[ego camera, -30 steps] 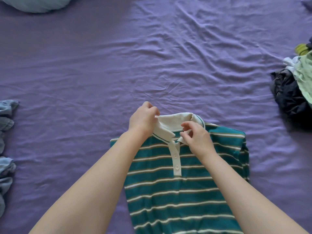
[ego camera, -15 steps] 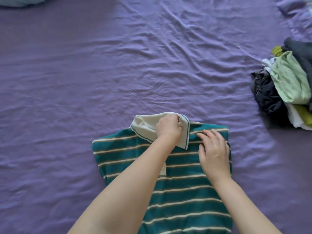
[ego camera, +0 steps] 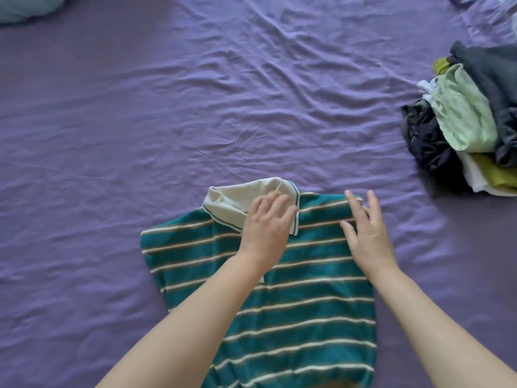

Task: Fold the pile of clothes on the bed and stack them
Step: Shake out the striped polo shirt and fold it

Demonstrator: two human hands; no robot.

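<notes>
1. My left hand (ego camera: 265, 222) is flat on the cream collar (ego camera: 246, 204) of the teal striped polo shirt (ego camera: 302, 289). The fingers are straight and a little spread, pressing down on the cloth and gripping nothing.
2. My right hand (ego camera: 366, 233) is over the shirt's right shoulder, near its top right corner. The fingers are stretched out and fanned, the palm faces down, and the fingertips lie on or just above the striped fabric; I cannot tell which. Nothing is pinched in it.
3. The shirt lies front up on the purple bedsheet (ego camera: 195, 107), right in front of me. The collar points away from me and the body runs back toward the bottom edge of the view, where it passes out of sight under my forearms.
4. The sides of the shirt look tucked in, so the body is a fairly narrow panel. The left shoulder edge slants inward as it comes toward me.
5. The collar stands up slightly at its far edge, with its thin teal trim showing along the border.
6. Far to my right, well apart from the shirt, sits the pile of clothes (ego camera: 464, 121). I can see dark pieces, a pale green one, something white and something mustard yellow, heaped loosely.
7. At the top left corner a pale blue cushion (ego camera: 25, 7) pokes into view.
8. The sheet is wrinkled all over.
</notes>
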